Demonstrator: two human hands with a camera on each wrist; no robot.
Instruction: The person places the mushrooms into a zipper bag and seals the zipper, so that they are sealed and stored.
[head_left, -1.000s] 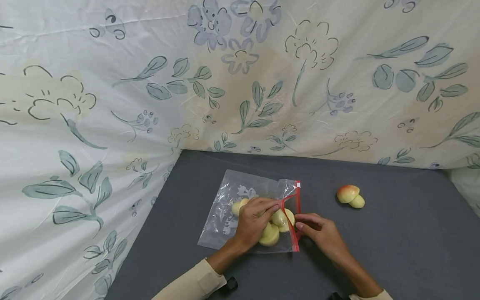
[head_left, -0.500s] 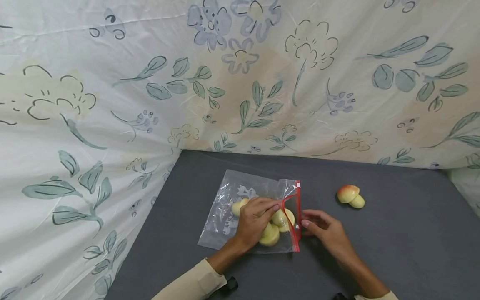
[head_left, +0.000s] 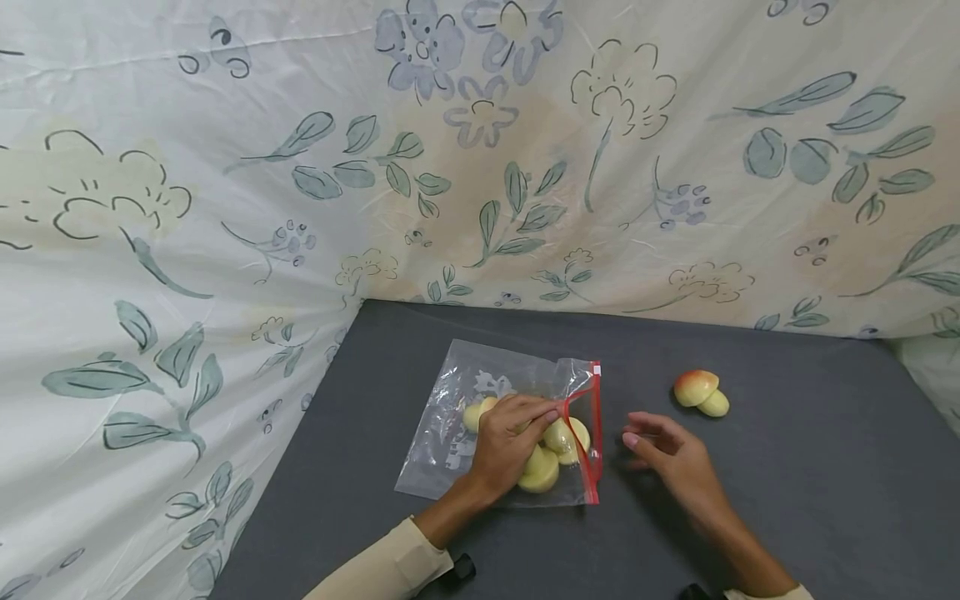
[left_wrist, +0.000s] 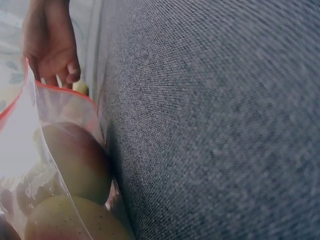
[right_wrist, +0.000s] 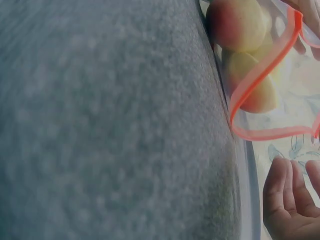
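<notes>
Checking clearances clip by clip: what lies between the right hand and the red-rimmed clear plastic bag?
In the head view, only bare dark grey tabletop shows between the right hand and the red-rimmed clear plastic bag.

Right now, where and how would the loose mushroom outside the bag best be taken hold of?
On the loose mushroom, likely by the rounded cap, pinched across its sides from above and the near side. It lies tipped over, the broad cap to the far left and the slimmer stem pointing near right; the right grip is free on that near side.
</notes>
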